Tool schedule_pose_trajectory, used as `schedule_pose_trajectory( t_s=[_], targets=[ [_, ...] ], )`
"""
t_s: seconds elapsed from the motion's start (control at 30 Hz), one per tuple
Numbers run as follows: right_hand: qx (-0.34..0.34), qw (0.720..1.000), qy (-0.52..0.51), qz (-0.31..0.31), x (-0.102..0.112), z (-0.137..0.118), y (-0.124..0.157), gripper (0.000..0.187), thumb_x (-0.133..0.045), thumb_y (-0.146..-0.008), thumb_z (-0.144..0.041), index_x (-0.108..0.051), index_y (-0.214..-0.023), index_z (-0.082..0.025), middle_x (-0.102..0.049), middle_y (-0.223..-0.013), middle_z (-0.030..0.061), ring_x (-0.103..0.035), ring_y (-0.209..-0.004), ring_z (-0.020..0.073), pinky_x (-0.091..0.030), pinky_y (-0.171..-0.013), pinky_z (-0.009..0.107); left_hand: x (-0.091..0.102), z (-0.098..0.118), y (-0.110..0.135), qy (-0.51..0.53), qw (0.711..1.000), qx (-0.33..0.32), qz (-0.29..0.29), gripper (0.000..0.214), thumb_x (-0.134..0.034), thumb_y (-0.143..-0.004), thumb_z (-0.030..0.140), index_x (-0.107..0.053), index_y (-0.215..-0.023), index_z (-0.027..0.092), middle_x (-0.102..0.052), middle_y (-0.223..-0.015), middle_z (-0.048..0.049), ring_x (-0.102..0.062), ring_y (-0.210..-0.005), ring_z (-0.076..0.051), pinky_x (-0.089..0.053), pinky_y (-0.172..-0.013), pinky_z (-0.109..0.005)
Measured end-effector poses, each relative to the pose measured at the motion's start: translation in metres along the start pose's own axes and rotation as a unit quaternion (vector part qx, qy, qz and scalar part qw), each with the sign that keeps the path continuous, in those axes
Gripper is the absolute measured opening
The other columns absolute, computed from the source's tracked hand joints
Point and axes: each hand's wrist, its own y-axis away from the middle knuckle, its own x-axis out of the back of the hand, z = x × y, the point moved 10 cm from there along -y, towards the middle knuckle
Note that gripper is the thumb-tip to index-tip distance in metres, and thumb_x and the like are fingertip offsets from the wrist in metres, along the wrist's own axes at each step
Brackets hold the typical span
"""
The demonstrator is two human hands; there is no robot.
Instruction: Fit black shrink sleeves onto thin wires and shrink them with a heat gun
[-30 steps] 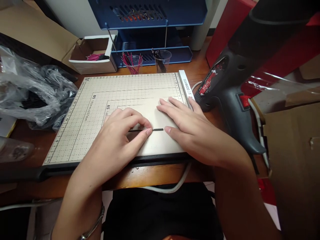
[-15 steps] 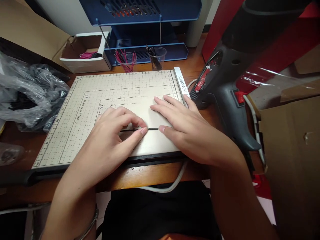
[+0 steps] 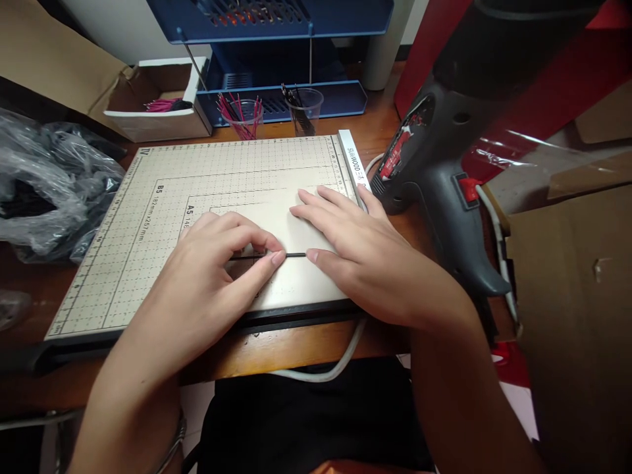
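Between thumb and forefinger, my left hand (image 3: pixel 217 270) pinches a thin black wire (image 3: pixel 296 255), which lies crosswise on the cream gridded board of a paper trimmer (image 3: pixel 133 224). A stretch of the wire also shows left of the pinch, behind the thumb. My right hand (image 3: pixel 353 253) rests flat on the board with its fingers spread. Its thumb tip touches or nearly touches the wire's right end; whether it covers part of it I cannot tell.
A dark grey heat gun (image 3: pixel 439 191) stands at the right. Behind the board are plastic cups of pink wires (image 3: pixel 241 115) and black wires (image 3: pixel 303 115), an open box (image 3: pixel 158 122) and a blue rack (image 3: pixel 340 99). Clear plastic bags (image 3: pixel 54 191) lie left; a white cable (image 3: pixel 340 368) hangs in front.
The view has shifted slightly, so everything sits a little further left. Less of the black wire's thicker-looking end shows between my fingers and right thumb. Both hands keep nearly the same pose.
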Motion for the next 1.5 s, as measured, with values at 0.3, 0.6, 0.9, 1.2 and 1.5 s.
schedule_pose_trajectory(
  t_s=[0.3,0.6,0.9,1.2,1.5],
  targets=[
    [-0.002,1.0,-0.015,0.006,0.002,0.0008,-0.0003,0.044,-0.043,-0.102,-0.017,-0.062,-0.141,-0.016,-0.043,-0.169,0.0083,-0.029,-0.165,0.0311,-0.007,-0.137,0.069,-0.0007,-0.0019,0.0003,0.01,1.0,0.012,-0.009,0.011,-0.067,-0.1,0.038,-0.073,-0.097,0.029,-0.073,-0.097,0.0006,-0.063,-0.094,-0.025,-0.044,-0.086,-0.044],
    [-0.012,1.0,-0.018,-0.005,0.0013,0.0022,-0.0008,0.046,-0.045,-0.103,-0.018,-0.061,-0.146,-0.016,-0.041,-0.171,0.0069,-0.027,-0.165,0.0293,-0.006,-0.138,0.066,-0.0001,-0.0009,0.0015,0.022,0.999,0.022,-0.012,0.013,-0.065,-0.101,0.035,-0.072,-0.095,0.026,-0.072,-0.099,-0.0013,-0.063,-0.095,-0.025,-0.045,-0.086,-0.043],
    [-0.026,0.999,-0.014,-0.012,0.0024,0.0027,-0.0012,0.052,-0.042,-0.106,-0.021,-0.055,-0.156,-0.015,-0.04,-0.171,0.0066,-0.027,-0.166,0.0262,-0.006,-0.139,0.063,-0.0012,-0.0046,0.0018,0.028,0.999,0.019,-0.007,0.014,-0.065,-0.102,0.036,-0.073,-0.097,0.027,-0.074,-0.101,-0.001,-0.062,-0.101,-0.025,-0.044,-0.091,-0.044],
    [-0.026,0.999,-0.018,-0.014,0.0013,0.0034,-0.0021,0.052,-0.043,-0.105,-0.022,-0.056,-0.156,-0.015,-0.04,-0.171,0.0072,-0.027,-0.166,0.0271,-0.005,-0.138,0.064,-0.0009,-0.0053,0.0025,0.031,0.999,0.016,-0.002,0.012,-0.065,-0.103,0.034,-0.073,-0.097,0.027,-0.073,-0.102,-0.001,-0.062,-0.102,-0.024,-0.043,-0.092,-0.044],
    [-0.024,0.999,-0.026,-0.02,0.0009,0.0049,-0.0024,0.052,-0.045,-0.105,-0.021,-0.055,-0.156,-0.016,-0.038,-0.173,0.0054,-0.025,-0.166,0.0257,-0.003,-0.139,0.062,-0.0007,-0.0057,0.002,0.038,0.999,0.019,-0.003,0.012,-0.067,-0.101,0.036,-0.074,-0.095,0.028,-0.073,-0.1,-0.0003,-0.062,-0.101,-0.025,-0.043,-0.091,-0.043]
  ],
)
